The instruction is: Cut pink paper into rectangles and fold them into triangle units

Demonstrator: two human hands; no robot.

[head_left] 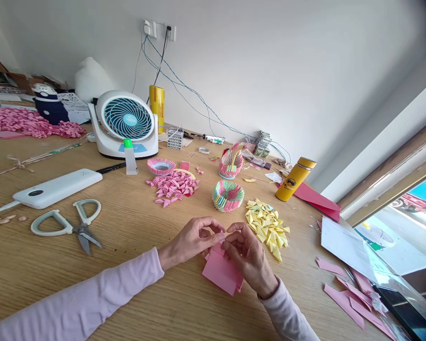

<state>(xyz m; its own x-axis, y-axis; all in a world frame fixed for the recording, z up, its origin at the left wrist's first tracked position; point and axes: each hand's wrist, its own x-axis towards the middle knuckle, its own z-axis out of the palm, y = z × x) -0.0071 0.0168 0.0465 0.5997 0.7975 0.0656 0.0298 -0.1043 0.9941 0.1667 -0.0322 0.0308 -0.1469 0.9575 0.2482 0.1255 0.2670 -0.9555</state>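
My left hand (pixel 202 239) is closed, its thumb and fingers pinched at the tips. Close beside it, my right hand (pixel 246 255) has its fingers curled toward the same spot. A small pink paper piece shows between the fingertips of both hands, mostly hidden by them. Under the hands lies a loose stack of pink paper rectangles (pixel 222 273). Just beyond the right hand is a pile of folded yellow paper triangles (pixel 268 226). Farther back sit a green, pink and yellow folded-paper bowl (pixel 228 195) and a heap of folded pink paper pieces (pixel 173 185).
White-handled scissors (pixel 80 227) lie spread at left near a white power bank (pixel 58 188). A fan (pixel 126 121), a green-capped bottle (pixel 130 158) and a paper basket (pixel 230 161) stand behind. At right are a yellow flask (pixel 295 180) and pink paper strips (pixel 344 300).
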